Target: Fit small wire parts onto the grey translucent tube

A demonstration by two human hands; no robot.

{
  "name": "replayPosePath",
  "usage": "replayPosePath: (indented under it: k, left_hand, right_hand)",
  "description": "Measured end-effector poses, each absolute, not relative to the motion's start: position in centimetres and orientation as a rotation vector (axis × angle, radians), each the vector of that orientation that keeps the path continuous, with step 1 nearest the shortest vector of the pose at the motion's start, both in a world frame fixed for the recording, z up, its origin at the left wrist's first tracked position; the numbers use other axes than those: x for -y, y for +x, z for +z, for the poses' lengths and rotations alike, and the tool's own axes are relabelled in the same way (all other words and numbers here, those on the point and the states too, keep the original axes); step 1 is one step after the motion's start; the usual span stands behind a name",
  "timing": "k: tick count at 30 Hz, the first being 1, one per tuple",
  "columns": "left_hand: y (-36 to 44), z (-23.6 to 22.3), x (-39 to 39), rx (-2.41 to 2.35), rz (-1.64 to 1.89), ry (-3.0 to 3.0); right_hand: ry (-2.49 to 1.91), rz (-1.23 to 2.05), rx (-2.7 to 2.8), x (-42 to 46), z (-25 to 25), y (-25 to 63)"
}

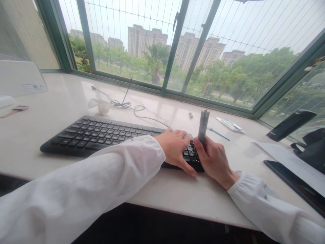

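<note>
A black keyboard (101, 135) lies on the white counter. My left hand (175, 145) rests on its right part, palm down, fingers stretched and thumb out toward the front edge. Close beside it, my right hand (214, 159) is closed around a grey, see-through keycap puller (203, 123), held upright. Thin wire at the puller's lower end shows over the keys at the keyboard's right end. Whether the wire grips a key, I cannot tell. My left fingers hide some of the keys there.
Behind the keyboard lie a coiled cable (124, 105) and a crumpled clear wrapper (100, 105). To the right are a thin blue stick (219, 134), a small packet (230, 124), a dark tablet-like slab (294, 184) and a black stand (291, 124). A white box (22, 78) stands left.
</note>
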State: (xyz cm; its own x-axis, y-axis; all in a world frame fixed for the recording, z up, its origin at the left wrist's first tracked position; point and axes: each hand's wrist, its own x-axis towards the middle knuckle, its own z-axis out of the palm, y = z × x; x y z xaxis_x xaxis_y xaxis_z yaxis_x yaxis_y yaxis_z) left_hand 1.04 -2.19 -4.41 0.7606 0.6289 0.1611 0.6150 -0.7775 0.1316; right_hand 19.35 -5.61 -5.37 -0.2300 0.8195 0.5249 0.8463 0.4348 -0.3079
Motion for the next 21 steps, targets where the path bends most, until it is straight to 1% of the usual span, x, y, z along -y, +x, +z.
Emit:
replayPosePath:
  k: [21]
  left_hand:
    - [1.09, -4.06, 2.29, -1.031, 0.24, 2.893]
  right_hand:
    - [-1.387, -0.009, 1.957, 5.58, -5.79, 19.52]
